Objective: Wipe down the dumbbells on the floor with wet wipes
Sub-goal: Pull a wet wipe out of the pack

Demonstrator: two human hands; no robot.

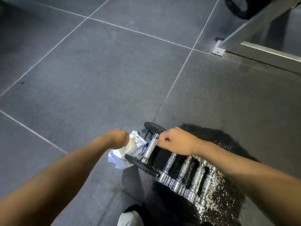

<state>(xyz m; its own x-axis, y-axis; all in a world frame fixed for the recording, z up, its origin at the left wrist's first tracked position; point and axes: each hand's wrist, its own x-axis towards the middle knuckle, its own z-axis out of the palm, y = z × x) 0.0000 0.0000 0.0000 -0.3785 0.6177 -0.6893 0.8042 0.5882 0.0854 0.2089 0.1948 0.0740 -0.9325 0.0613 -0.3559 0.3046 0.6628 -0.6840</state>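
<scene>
A row of several dumbbells lies on the dark floor. The nearest one at the left is a black-plated dumbbell [150, 148] with a silver handle; the chrome dumbbells [192, 178] lie beside it toward the lower right. My left hand [116, 138] is closed on a white and lilac wet wipe pack [130, 151], held just left of the black dumbbell. My right hand [175, 141] hovers over the black dumbbell's handle with fingers pinched; a small white edge shows at its fingertips, too small to identify.
A speckled black rubber mat [219, 190] lies under the chrome dumbbells. A metal rack leg with a bolted foot [218, 50] stands at the upper right, a black weight plate [239, 7] behind it. My white shoe [130, 218] is at the bottom edge.
</scene>
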